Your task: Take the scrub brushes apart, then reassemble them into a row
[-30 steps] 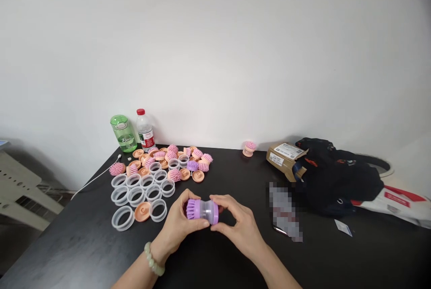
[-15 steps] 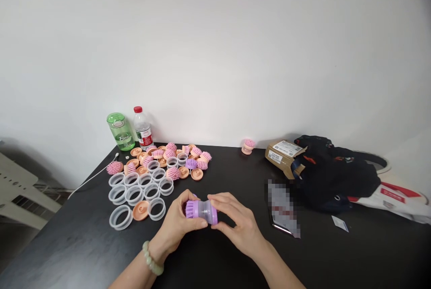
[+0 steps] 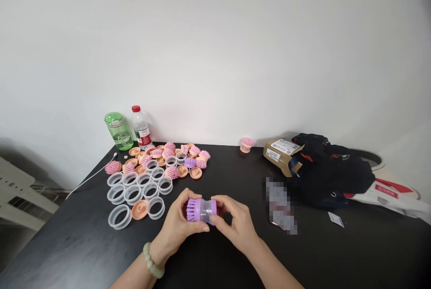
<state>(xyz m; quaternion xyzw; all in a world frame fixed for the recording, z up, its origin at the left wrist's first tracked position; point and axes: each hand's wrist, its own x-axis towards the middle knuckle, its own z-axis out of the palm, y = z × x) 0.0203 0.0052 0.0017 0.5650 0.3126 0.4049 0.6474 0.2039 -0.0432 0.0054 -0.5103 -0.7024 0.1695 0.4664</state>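
- Along the pale wall: bench (image 3: 235, 181), black, parts massed at left, its near middle used for the handling.
- Bag (image 3: 336, 176): dark, slumped at right, well apart from the work.
- Left hand (image 3: 178, 217): curled closed around the bristle end of the brush, thumb along its lower side.
- Right hand (image 3: 237, 224): thumb and fingers pinched on the opposite end, gap narrowed to the base's width.
- Bottles, green (image 3: 119, 131) and clear (image 3: 141, 131): back left corner, beyond the parts.
- Brush (image 3: 199, 207): purple, on its side between the hands, bristles left. Whether it touches the bench: cannot tell.
- Rings (image 3: 111, 218): translucent, grouped left of the left hand, some discs (image 3: 139, 210) and pink heads (image 3: 171, 172) among and behind them.
- Base (image 3: 214, 206): purple, at the brush's right end. Step in hand judged to be working it against the clear middle. Suggested technique: left grip firm but not crushing the bristles; base square to the axis; pressure even around the rim; thumb clear of the seam; inspect for a gap.
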